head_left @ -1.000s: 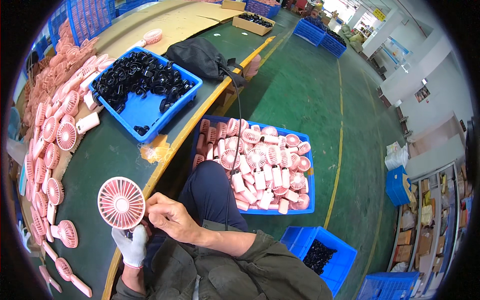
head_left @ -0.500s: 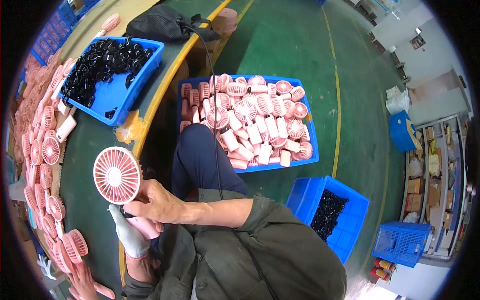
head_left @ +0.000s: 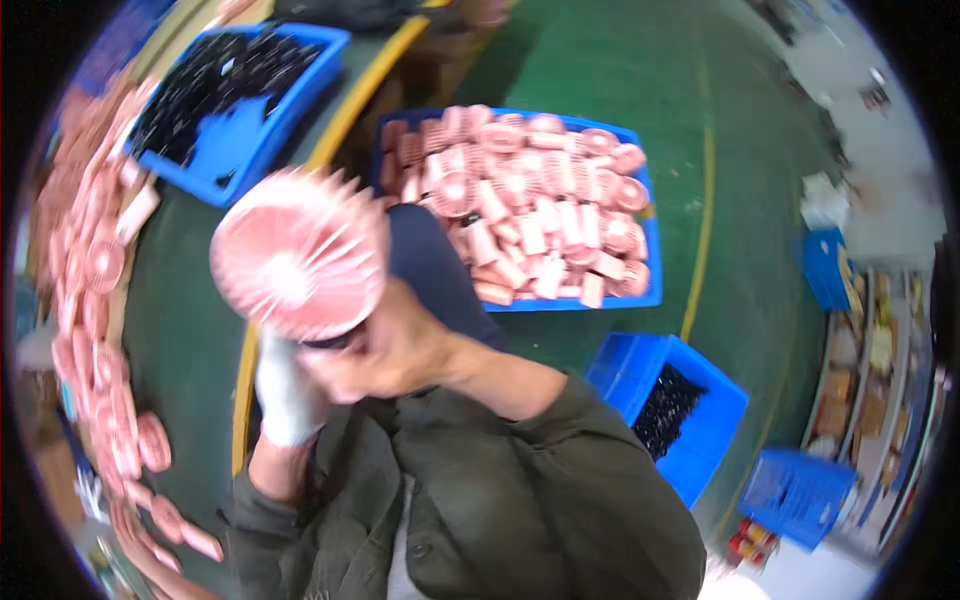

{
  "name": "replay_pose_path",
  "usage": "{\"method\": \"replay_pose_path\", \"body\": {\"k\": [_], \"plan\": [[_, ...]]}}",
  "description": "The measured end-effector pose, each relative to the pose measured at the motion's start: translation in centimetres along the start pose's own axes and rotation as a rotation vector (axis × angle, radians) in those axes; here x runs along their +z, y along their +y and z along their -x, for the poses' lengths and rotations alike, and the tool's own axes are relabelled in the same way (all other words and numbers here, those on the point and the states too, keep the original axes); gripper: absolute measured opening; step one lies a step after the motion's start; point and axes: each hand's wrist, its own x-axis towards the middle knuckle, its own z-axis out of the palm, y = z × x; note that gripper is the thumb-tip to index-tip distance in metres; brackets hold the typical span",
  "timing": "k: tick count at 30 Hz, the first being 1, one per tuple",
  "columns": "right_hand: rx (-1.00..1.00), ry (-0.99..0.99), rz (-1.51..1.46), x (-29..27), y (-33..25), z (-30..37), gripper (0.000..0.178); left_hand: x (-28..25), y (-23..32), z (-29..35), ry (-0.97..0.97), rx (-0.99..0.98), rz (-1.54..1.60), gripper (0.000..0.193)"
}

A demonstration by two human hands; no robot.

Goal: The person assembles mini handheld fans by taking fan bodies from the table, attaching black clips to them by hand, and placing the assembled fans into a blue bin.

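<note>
Smeared by motion, a pink handheld fan (head_left: 295, 255) is held up close in front of me, its round grille uppermost. My left hand (head_left: 287, 390), in a pale glove, is closed on the fan's handle from below. Bare, my right hand (head_left: 400, 345) is closed around the fan just beneath its head, fingers overlapping the handle. A black part shows as a dark band under the grille. Most of the handle is hidden by my hands.
Left, a bench carries many pink fans (head_left: 103, 265) and a blue tray (head_left: 215, 160) of black parts. Ahead stands a blue crate (head_left: 655, 280) heaped with pink fans. A blue bin (head_left: 715, 440) with black pieces is at right. Another person's hand (head_left: 135, 540) reaches in lower left.
The fan and both my hands have risen and moved right, nearer to me. The view has shifted slightly. My hands keep hold of the fan.
</note>
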Motion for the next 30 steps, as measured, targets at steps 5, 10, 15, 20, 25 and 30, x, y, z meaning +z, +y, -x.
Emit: {"method": "replay_pose_path", "body": {"k": [5,10,15,20,25,30], "plan": [[-0.301,0.115,-0.177,-5.5,2.9,-0.5,0.061,4.6,0.8,-3.5,-0.406,-0.263,0.168,0.057],[-0.181,0.106,-0.316,-5.8,1.3,-0.7,0.050,4.6,-0.7,-4.6,-0.327,-0.314,0.380,0.050],[-0.363,0.383,-0.013,-7.8,2.4,-0.5,0.048,4.5,-2.9,-5.7,-0.201,-0.315,0.251,0.045],[-0.374,0.739,0.117,-13.8,2.0,2.9,0.038,0.9,-3.0,-4.4,-0.155,-0.373,0.174,0.047],[-0.473,1.211,0.223,-24.9,2.5,6.6,0.029,-0.6,-4.2,-4.0,-0.092,-0.411,0.176,0.046],[-0.364,1.678,0.243,-37.6,6.3,10.4,0.046,-0.9,-4.3,-4.1,-0.061,-0.395,0.171,0.046]]}}
